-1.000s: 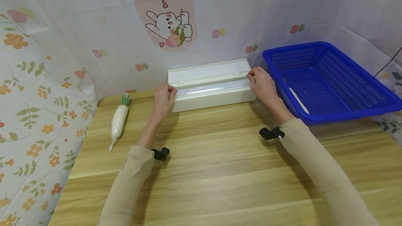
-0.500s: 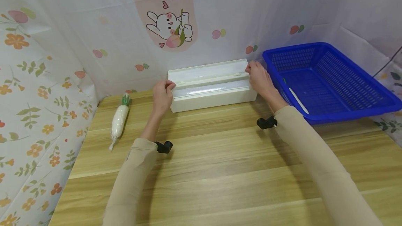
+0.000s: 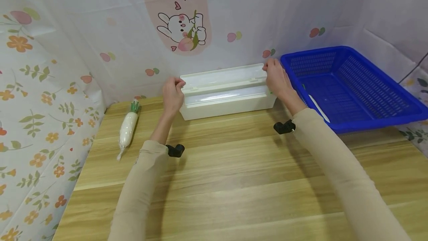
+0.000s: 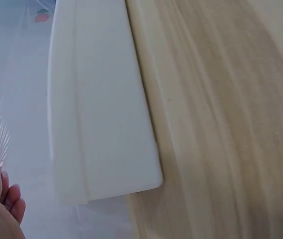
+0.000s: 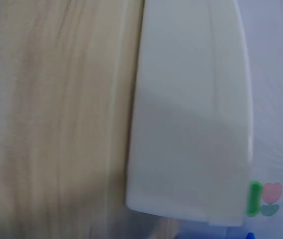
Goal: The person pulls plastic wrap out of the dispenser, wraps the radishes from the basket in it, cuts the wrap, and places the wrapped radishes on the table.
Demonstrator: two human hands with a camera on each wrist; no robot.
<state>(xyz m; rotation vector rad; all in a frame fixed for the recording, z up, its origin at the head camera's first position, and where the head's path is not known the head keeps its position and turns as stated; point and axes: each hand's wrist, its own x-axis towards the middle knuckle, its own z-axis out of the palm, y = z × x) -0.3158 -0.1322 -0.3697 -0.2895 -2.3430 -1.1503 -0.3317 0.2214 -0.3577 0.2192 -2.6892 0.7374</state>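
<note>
A long white cling film dispenser (image 3: 230, 103) lies at the back of the table, its lid (image 3: 224, 76) raised toward the wall. Clear cling film (image 4: 3, 132) shows as fine creases beside the left fingertips in the left wrist view. My left hand (image 3: 172, 96) pinches the film's edge above the left end of the box. Opposite it, my right hand (image 3: 278, 79) pinches the film's other corner near the right end of the lid. In the right wrist view, a green tab (image 5: 254, 198) sticks out at the end of the box. Most of the film is too transparent to make out.
A wrapped white radish (image 3: 128, 127) with a green top lies at the table's left. To the right stands a blue plastic basket (image 3: 371, 125), with a white-handled utensil (image 3: 319, 109) inside it. Patterned cloth (image 3: 240, 14) hangs right behind the box.
Both hands have risen and moved back from the box's front part toward the lid, still pinching the film. The box stays about where it was.
</note>
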